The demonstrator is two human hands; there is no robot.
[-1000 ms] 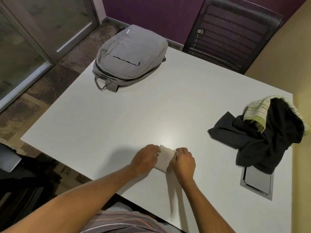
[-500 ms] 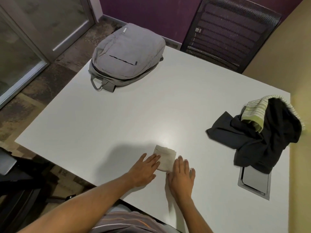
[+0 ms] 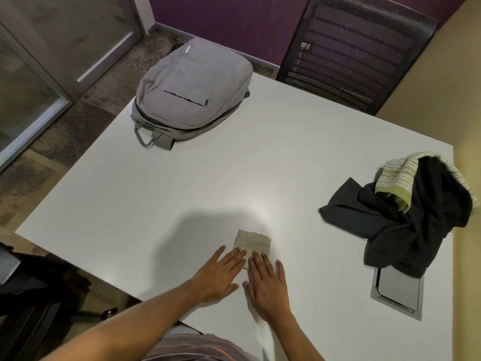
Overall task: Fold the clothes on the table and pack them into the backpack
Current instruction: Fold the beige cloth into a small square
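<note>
Head camera looks steeply down over the table (image 3: 182, 194), seemingly close.

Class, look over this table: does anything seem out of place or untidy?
The dark garment and striped cloth lie crumpled in a heap at the table's right edge, draped over the metal floor-box lid. The backpack overhangs the far corner. The small folded cloth looks neat.

Your table (image 3: 182, 194) has a smooth white top with a soft sheen. The grey backpack (image 3: 192, 95) is matt woven cloth. The small folded cloth (image 3: 253, 242) looks beige and matt. The dark garment (image 3: 406, 225) is soft, matt fabric; the striped garment (image 3: 395, 175) looks ribbed. The chair (image 3: 356, 56) back is black mesh. The cable hatch (image 3: 395, 290) looks like brushed metal.
</note>
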